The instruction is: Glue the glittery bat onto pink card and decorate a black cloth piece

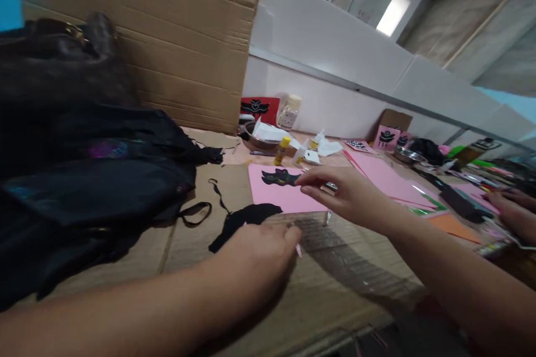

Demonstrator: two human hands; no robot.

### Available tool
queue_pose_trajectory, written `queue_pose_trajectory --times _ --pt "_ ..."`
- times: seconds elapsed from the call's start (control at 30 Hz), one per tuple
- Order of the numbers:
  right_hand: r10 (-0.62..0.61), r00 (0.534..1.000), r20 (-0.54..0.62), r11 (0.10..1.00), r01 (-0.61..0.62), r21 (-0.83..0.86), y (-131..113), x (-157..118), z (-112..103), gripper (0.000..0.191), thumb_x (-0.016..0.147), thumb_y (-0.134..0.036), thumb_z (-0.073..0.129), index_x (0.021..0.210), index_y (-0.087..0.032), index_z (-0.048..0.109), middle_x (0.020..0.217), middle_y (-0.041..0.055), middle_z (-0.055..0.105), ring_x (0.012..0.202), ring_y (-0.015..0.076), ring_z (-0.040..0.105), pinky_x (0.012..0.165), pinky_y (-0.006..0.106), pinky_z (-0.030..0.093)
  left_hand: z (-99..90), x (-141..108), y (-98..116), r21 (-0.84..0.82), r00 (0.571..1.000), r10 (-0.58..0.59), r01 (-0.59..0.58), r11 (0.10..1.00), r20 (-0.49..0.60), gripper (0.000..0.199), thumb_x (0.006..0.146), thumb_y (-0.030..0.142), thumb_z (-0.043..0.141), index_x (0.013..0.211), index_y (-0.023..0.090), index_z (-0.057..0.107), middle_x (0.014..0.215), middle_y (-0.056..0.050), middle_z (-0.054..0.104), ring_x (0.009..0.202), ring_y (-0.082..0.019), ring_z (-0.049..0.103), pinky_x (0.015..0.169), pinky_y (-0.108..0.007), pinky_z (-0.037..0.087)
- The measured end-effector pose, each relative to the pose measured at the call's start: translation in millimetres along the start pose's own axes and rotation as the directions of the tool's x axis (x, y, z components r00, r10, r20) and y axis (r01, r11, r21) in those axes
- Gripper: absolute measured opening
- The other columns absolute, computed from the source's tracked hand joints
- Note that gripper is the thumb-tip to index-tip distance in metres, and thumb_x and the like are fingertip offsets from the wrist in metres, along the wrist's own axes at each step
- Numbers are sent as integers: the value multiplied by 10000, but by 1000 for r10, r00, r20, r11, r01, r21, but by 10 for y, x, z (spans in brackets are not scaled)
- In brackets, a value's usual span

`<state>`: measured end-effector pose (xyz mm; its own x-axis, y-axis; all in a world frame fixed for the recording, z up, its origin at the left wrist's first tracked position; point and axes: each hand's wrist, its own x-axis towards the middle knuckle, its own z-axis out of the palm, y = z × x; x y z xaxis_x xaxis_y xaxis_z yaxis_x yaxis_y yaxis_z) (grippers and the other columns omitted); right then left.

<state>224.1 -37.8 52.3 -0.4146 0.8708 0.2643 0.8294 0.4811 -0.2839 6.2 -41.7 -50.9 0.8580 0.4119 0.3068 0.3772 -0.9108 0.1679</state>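
Observation:
A black paper cut-out (278, 177) with wavy edges and faint yellowish marks lies over a pink sheet (268, 196) on the cardboard table cover. My right hand (347, 192) pinches the cut-out's right end between thumb and fingertips. Something small and shiny shows behind those fingers, too hidden to name. Closer to me, my left hand (262, 254) has its fingers curled down beside a larger black paper piece (247, 220), partly covered by the hand. A small pink bit (298, 250) shows at its fingertips; what they grip is hidden.
Behind the sheet stand a yellow glue stick (282, 150), small glue bottles (300, 153) and a metal bowl (251, 135). Black bags (104, 178) fill the left side before a cardboard panel (188, 39). Pink sheets (377, 175) lie rightward, near another person's hand (513, 209).

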Motion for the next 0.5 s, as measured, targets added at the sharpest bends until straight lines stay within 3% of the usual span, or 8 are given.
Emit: queue_pose_trajectory --times 0.17,0.37,0.5 --pt "74 995 70 994 -79 73 139 -487 93 168 1038 -276 643 1099 -183 770 1038 73 823 880 200 741 795 321 549 -5 13 -92 -25 994 -37 34 999 -102 226 997 108 529 1161 167 673 1010 -79 777 888 -279 740 793 -429 597" --pt "-44 989 142 999 48 -21 321 -633 94 101 1021 -218 695 952 -159 739 907 61 767 821 204 688 734 315 500 12 27 -148 44 991 -12 18 999 -130 162 1012 157 575 1045 199 728 968 -73 732 889 -298 689 789 -461 551" --pt "-82 978 191 985 108 -133 712 -693 21 185 1046 -154 630 1172 -180 762 1181 114 741 1056 249 698 910 370 527 3 16 -164 68 986 70 -60 996 -151 239 1032 151 497 935 208 708 876 -54 702 787 -285 655 722 -451 507"
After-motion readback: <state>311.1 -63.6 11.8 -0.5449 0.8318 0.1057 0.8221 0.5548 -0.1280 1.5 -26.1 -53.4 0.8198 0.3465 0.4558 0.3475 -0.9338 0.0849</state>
